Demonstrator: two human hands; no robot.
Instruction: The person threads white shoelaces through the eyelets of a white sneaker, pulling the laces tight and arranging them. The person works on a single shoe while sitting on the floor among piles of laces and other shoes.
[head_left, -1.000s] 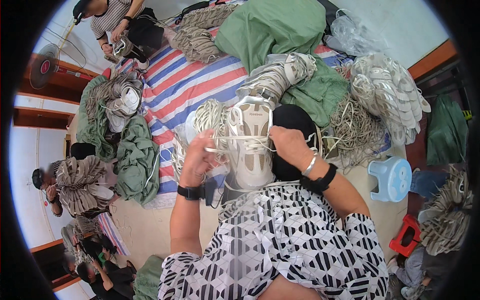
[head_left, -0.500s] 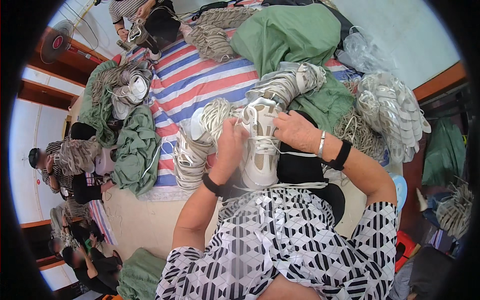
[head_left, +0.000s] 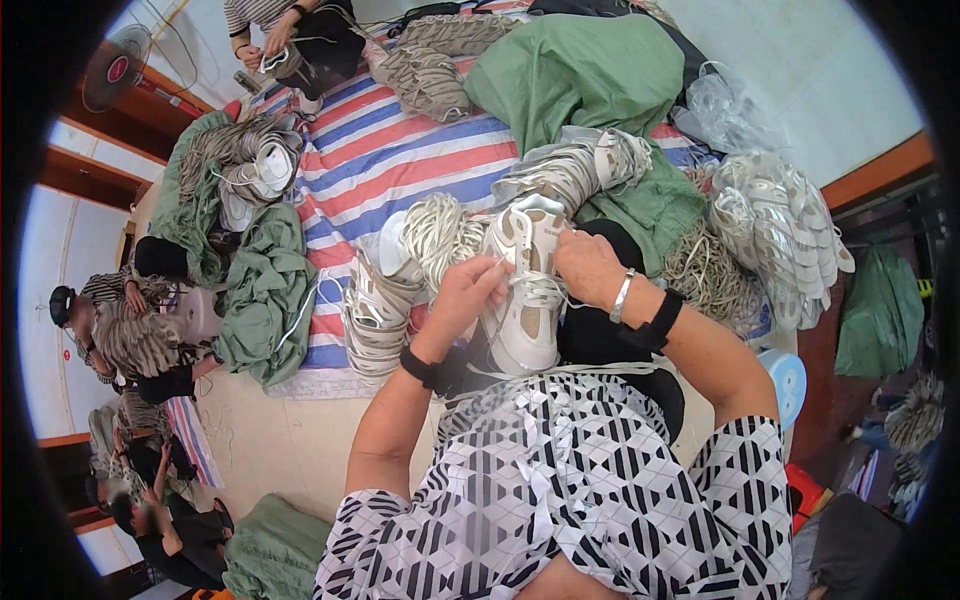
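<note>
Shoe (head_left: 524,318) between left hand (head_left: 462,300) and right hand (head_left: 592,268), toe toward the body

Head view: lying just in front of the patterned garment (head_left: 560,450), with upper side facing up, probably in order to leave the lace (head_left: 542,288) reachable from both sides. At the left edge, thumb and fingers pressed together, seemingly pinching the lace, although with the strand mostly covered. At the right edge, near the shoe's opening, fingers bent and close together; not possible to tell what is between. Near the left hand, a bundle of pale laces (head_left: 438,238) next to a stack of similar shoes (head_left: 378,322), perhaps so placed for a short reach. Farther ahead, another row of shoes (head_left: 560,178). Under the stack, a striped sheet (head_left: 362,185), likely as protection from the floor (head_left: 300,430).
</note>
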